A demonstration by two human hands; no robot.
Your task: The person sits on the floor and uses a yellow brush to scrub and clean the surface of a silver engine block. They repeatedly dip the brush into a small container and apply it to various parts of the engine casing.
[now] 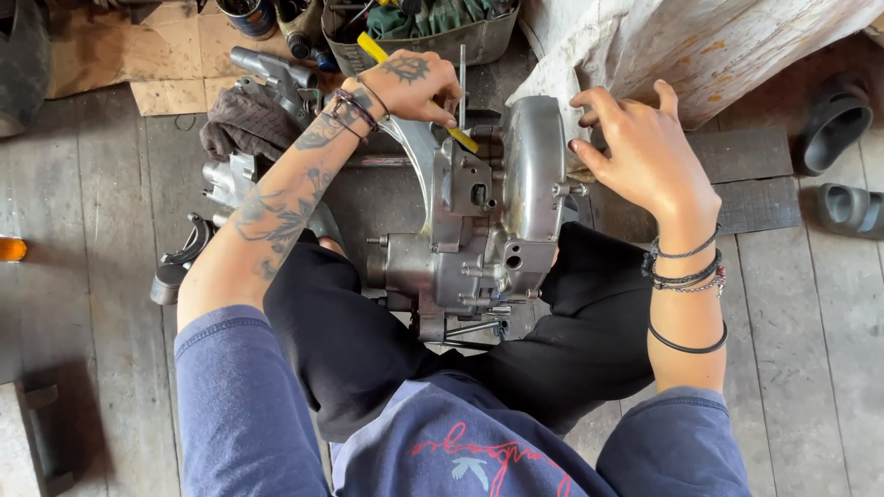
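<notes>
- Silver metal engine (470, 230) sits mid-frame, btwn the knees
- left hand (414, 85) top center, fingers clamped on a yellow screwdriver (419, 89) poking into the engine
- right hand (645, 152) fingers apart, resting on engine's right cover

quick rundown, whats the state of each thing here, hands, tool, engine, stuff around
left hand: closed around the yellow-handled tool
yellow-handled tool: held slanted, tip down at the engine's top
right hand: open, fingers resting on the round cover's edge
engine: upright on the plank floor between the person's knees
round cover: mounted on the engine
rag: crumpled beside the engine
sandals: lying off, on the floor
</notes>
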